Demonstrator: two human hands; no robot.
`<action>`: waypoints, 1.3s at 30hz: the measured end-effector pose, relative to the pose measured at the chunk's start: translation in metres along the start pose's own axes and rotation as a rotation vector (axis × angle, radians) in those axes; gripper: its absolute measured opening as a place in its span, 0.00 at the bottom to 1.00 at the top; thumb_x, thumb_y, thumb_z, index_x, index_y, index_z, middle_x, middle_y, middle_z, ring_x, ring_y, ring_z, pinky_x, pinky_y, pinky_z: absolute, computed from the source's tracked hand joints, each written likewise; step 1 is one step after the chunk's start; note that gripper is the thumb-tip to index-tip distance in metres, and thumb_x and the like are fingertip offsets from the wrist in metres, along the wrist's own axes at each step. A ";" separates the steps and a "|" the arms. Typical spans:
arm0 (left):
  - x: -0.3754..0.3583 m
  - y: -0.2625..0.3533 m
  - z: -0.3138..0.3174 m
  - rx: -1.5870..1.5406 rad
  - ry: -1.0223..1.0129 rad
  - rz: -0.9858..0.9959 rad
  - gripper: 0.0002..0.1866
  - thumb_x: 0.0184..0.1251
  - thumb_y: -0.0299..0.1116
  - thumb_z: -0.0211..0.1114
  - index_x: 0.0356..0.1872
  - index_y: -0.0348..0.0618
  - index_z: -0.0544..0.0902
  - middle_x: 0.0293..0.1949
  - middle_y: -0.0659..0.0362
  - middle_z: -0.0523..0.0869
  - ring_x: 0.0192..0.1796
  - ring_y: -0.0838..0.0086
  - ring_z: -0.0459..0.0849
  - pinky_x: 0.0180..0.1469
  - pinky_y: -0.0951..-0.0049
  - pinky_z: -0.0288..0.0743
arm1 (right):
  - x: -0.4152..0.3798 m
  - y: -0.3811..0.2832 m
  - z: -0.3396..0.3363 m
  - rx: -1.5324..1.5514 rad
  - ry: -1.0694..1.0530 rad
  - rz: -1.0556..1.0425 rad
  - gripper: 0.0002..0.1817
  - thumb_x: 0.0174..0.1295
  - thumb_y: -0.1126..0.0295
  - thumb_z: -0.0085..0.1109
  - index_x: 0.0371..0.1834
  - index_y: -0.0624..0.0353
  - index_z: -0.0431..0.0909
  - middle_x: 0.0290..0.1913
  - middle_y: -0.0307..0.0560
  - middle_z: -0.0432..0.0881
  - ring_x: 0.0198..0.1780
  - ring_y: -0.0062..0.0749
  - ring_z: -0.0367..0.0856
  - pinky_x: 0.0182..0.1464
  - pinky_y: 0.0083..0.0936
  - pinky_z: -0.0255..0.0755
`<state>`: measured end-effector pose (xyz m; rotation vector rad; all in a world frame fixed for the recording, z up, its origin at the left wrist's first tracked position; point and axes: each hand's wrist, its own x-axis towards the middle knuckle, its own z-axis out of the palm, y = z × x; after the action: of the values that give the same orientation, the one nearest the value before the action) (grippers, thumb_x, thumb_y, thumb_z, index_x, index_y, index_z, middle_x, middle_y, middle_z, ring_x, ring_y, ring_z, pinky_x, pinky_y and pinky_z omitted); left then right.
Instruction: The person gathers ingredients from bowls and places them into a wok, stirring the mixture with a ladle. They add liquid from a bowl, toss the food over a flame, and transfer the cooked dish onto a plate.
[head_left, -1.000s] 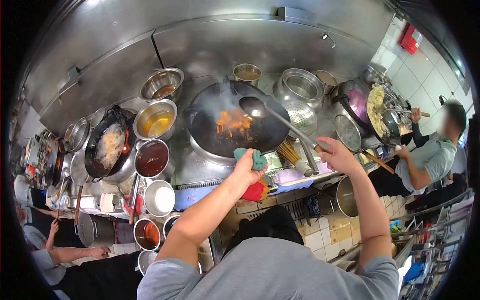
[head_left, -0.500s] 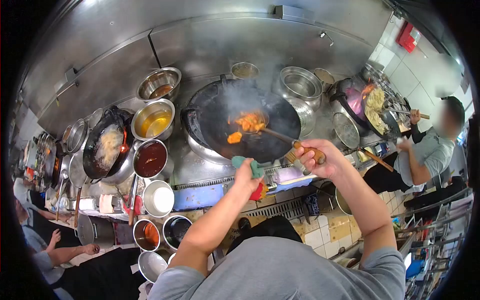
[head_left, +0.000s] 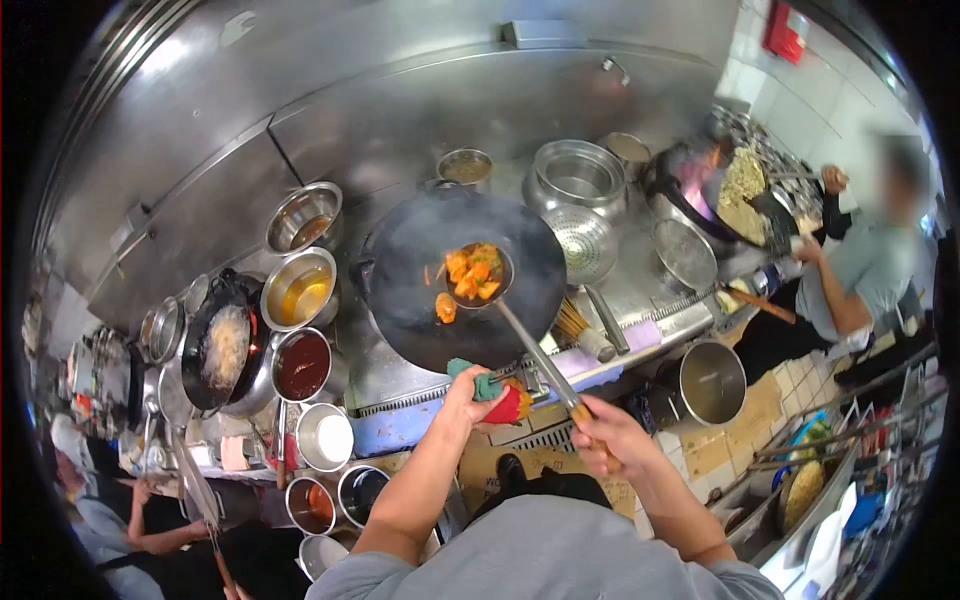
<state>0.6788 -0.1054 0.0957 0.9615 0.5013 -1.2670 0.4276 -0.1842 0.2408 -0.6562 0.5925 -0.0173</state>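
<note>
Kitchen brightly lit; specific source not identifiable. Glare noted on the steel wall (head_left: 400, 110), strongest upper left. Flames glow pink-orange at right. Haze softens the wok (head_left: 430, 210). Fisheye distortion bends outer areas; corners black. Co-worker's face (head_left: 898, 185) blurred.

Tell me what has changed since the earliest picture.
The right hand has drawn back toward the body with the ladle; most of the orange pieces, loose in the wok before, now sit in its bowl. The left hand still grips the green cloth.
</note>
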 end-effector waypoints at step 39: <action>-0.030 -0.371 0.096 1.524 -0.477 -0.999 0.09 0.51 0.31 0.60 0.33 0.42 0.72 0.29 0.56 0.79 0.31 0.67 0.79 0.29 0.70 0.75 | -0.374 0.335 -0.019 0.782 1.733 -1.032 0.30 0.63 0.73 0.49 0.68 0.53 0.52 0.24 0.38 0.66 0.14 0.19 0.64 0.13 0.19 0.61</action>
<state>0.3020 -0.1686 0.0511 1.5904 -0.6342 -2.8225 0.0497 0.1463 0.2266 0.0643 1.6756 -1.8410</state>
